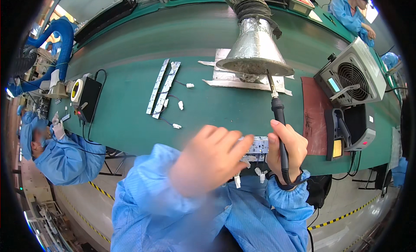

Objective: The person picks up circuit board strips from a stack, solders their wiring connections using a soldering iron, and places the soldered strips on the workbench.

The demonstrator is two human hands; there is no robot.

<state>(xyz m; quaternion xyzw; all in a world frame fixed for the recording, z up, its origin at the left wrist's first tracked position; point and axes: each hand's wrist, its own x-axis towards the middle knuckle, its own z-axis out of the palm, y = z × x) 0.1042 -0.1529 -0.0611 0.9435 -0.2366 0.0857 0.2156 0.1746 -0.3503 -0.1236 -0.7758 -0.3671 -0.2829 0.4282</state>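
Observation:
My right hand (288, 150) is closed around the dark handle of a soldering iron (278, 111). The iron's metal tip points up and away, in front of the rim of a foil-covered fume hood (256, 46). Slightly blurred, my left hand (212, 159) has its fingers stretched toward the right, over the near table edge. Between the hands is a white circuit board (259, 144) with small dark parts, partly hidden by the left hand. White plug connectors (237, 181) on short wires hang below it. Whether the left fingers touch the board is unclear.
Two long circuit strips (158, 87) with wired plugs lie on the green table (130, 96). A soldering station (359, 128) and a fan unit (353, 76) stand at the right, beside a reddish mat (314, 117). Co-workers in blue sit at the left and far right.

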